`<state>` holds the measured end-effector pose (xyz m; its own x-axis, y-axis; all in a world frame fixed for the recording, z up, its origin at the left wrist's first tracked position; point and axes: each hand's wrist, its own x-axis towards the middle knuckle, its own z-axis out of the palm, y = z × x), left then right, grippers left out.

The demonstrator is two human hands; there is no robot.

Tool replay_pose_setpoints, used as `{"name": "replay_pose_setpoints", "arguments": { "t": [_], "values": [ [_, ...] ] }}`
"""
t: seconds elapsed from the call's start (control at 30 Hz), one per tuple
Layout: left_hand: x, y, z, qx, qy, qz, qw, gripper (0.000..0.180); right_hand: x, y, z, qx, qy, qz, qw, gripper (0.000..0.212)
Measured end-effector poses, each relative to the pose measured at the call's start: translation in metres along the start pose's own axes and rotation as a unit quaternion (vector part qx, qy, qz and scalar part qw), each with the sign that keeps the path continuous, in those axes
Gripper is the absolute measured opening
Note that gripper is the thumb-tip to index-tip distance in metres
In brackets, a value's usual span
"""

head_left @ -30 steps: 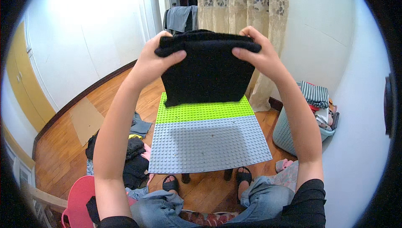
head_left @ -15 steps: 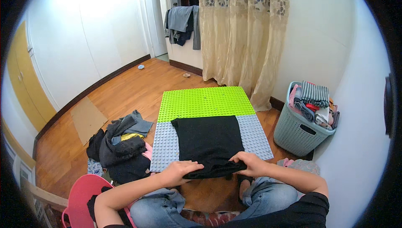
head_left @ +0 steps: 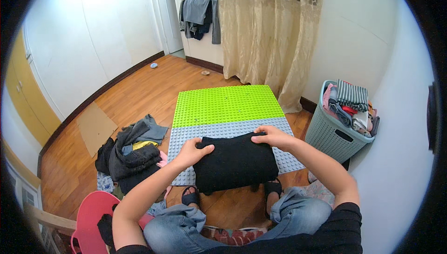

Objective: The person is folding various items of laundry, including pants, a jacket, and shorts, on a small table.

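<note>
Spanning both grips (head_left: 189,154) (head_left: 275,139): black cloth (head_left: 236,164)

Left wall (head_left: 107,35): pale, faint vertical seams, light strongest toward the top, washed nearly white. Right wall (head_left: 358,30): pale, a thin slanting line across it. Dark skirting board (head_left: 95,101) ran along the left wall's foot. Floor (head_left: 139,96): orange-brown wood planks. Far left stood yellow double doors (head_left: 22,95) with small handles. At the back, a white door (head_left: 171,25); right of it hung a long cream curtain (head_left: 267,44), its upper band patterned with dark blooms.
</note>
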<state>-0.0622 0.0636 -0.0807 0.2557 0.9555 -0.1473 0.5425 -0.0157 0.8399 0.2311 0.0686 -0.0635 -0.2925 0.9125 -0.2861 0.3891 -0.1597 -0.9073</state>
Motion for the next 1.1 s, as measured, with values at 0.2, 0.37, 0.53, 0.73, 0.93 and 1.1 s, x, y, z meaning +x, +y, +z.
{"name": "replay_pose_setpoints", "arguments": {
  "t": [0.2, 0.37, 0.53, 0.73, 0.93, 1.1],
  "values": [
    [0.029, -0.021, 0.028, 0.282, 0.175, 0.155, 0.93, 0.059, 0.044, 0.046, -0.007, -0.187, 0.074, -0.129, 0.971, 0.038],
    [0.046, -0.038, -0.005, 0.221, -0.022, 0.003, 0.975, 0.076, 0.074, -0.015, 0.032, -0.387, -0.125, -0.122, 0.906, 0.043],
    [0.028, 0.026, -0.006, 0.226, -0.144, -0.05, 0.962, 0.061, 0.095, -0.021, 0.059, -0.425, -0.224, -0.117, 0.869, 0.073],
    [0.005, 0.027, -0.006, 0.127, -0.187, 0.01, 0.974, 0.043, 0.076, -0.034, 0.05, -0.416, -0.306, -0.047, 0.855, 0.071],
    [-0.018, 0.08, 0.003, 0.301, -0.173, 0.147, 0.926, 0.045, 0.028, -0.015, 0.039, -0.219, -0.35, -0.091, 0.906, 0.051],
    [-0.022, 0.149, 0.033, 0.32, -0.093, 0.356, 0.873, 0.035, -0.049, 0.013, 0.009, -0.075, -0.139, -0.232, 0.96, 0.051]
  ]
}}
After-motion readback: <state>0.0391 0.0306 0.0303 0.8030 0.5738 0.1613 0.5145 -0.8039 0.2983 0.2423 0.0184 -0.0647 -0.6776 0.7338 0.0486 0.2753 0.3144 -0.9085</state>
